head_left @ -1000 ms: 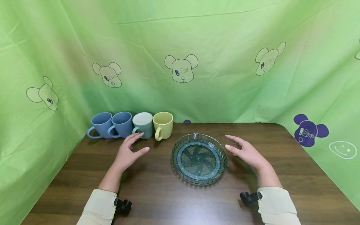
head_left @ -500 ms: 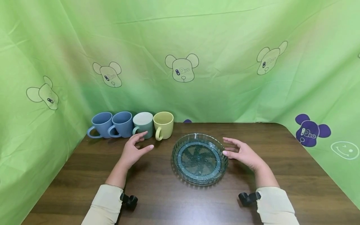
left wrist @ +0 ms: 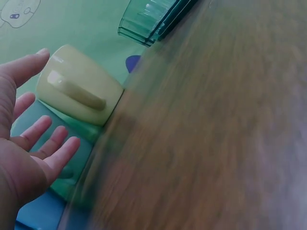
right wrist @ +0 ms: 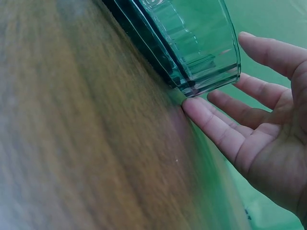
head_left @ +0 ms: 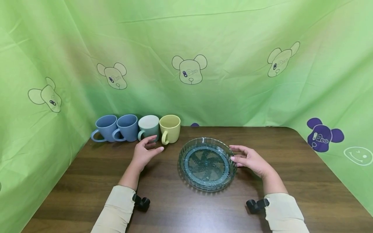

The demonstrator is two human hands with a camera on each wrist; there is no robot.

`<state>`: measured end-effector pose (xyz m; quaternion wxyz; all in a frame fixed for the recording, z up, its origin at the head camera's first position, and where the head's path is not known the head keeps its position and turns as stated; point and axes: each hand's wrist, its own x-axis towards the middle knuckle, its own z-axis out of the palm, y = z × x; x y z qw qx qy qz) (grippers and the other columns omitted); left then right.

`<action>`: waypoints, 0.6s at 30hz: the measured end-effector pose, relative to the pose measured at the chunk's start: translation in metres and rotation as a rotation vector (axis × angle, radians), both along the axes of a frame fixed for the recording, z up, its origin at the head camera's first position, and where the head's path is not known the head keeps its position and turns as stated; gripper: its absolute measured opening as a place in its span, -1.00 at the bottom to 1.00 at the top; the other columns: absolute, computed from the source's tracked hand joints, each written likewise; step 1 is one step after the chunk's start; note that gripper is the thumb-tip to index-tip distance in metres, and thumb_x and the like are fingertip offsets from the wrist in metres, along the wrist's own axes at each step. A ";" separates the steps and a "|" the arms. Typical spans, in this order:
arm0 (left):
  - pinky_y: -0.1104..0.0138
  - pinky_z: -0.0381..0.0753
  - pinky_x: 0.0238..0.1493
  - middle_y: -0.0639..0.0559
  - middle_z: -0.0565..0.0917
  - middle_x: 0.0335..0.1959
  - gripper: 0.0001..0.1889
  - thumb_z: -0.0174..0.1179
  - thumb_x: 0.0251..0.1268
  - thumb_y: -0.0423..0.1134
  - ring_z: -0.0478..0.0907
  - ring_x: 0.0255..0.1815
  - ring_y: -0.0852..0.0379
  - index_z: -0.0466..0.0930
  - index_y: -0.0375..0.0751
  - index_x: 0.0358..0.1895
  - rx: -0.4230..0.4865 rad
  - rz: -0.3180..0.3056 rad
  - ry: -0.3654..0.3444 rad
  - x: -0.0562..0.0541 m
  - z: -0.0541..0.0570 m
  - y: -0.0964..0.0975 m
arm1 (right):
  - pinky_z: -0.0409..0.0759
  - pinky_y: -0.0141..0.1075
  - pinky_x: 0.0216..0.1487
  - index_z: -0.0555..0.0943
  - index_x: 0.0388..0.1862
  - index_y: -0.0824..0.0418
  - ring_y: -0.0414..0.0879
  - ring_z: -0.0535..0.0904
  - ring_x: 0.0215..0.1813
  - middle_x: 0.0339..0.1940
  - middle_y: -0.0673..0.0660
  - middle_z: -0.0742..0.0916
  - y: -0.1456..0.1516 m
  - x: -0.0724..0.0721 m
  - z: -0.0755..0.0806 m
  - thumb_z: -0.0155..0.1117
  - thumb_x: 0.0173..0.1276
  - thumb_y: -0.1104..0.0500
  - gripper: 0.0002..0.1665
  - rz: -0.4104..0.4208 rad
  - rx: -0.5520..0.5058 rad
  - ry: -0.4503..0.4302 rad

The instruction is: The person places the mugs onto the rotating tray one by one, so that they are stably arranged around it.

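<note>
A round, green-tinted glass dish [head_left: 207, 165] with ribbed sides rests on the table right of centre. My right hand [head_left: 252, 161] is at its right side, thumb by the rim and fingers spread along the outer wall. In the right wrist view, the fingers [right wrist: 216, 127] are nearly straight, one fingertip right at the dish's lower edge. To the left of the dish, my left hand [head_left: 144, 153] is held with thumb and fingers apart, holding nothing. It is in front of a green mug [head_left: 151, 131] and a yellow mug [head_left: 172, 129].
Two blue mugs [head_left: 106, 127] continue the mug row at the back left. A green curtain [head_left: 227, 94] with bear-head drawings surrounds the brown wooden table [head_left: 180, 210]. Black cameras are strapped to both cream sleeves [head_left: 282, 210].
My left hand has moved right, toward the dish, away from the blue mugs. My right hand has come in from the right to the dish's side. Dish and mugs stay in place.
</note>
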<state>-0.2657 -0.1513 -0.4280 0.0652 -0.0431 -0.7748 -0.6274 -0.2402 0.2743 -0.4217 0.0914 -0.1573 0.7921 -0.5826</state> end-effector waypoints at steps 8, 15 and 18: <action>0.23 0.65 0.04 -0.20 0.54 0.18 -0.42 0.49 0.04 -0.33 0.55 0.14 -0.12 0.56 -0.21 0.21 0.053 0.037 -0.032 -0.008 -0.004 0.011 | 0.73 -0.22 -0.14 0.20 0.38 0.57 0.14 0.56 0.15 0.33 0.58 0.34 0.001 0.000 0.002 0.24 0.37 0.30 -0.29 0.008 -0.013 -0.024; 0.40 0.66 -0.08 -0.18 0.60 0.12 -0.45 0.48 0.00 -0.42 0.58 0.08 -0.11 0.60 -0.24 0.16 0.125 0.066 -0.036 -0.012 -0.006 0.021 | 0.74 -0.16 -0.22 0.12 0.39 0.61 -0.17 0.61 -0.02 0.32 0.64 0.30 0.001 0.000 0.001 0.18 0.37 0.35 -0.27 0.026 -0.073 -0.081; 0.47 0.66 -0.16 -0.21 0.62 0.07 -0.46 0.47 -0.01 -0.47 0.61 0.02 -0.12 0.60 -0.30 0.14 0.153 0.081 -0.022 -0.015 -0.008 0.026 | 0.74 -0.17 -0.21 0.11 0.38 0.63 -0.18 0.60 -0.05 0.31 0.64 0.29 0.001 0.000 -0.001 0.16 0.38 0.38 -0.29 0.024 -0.088 -0.097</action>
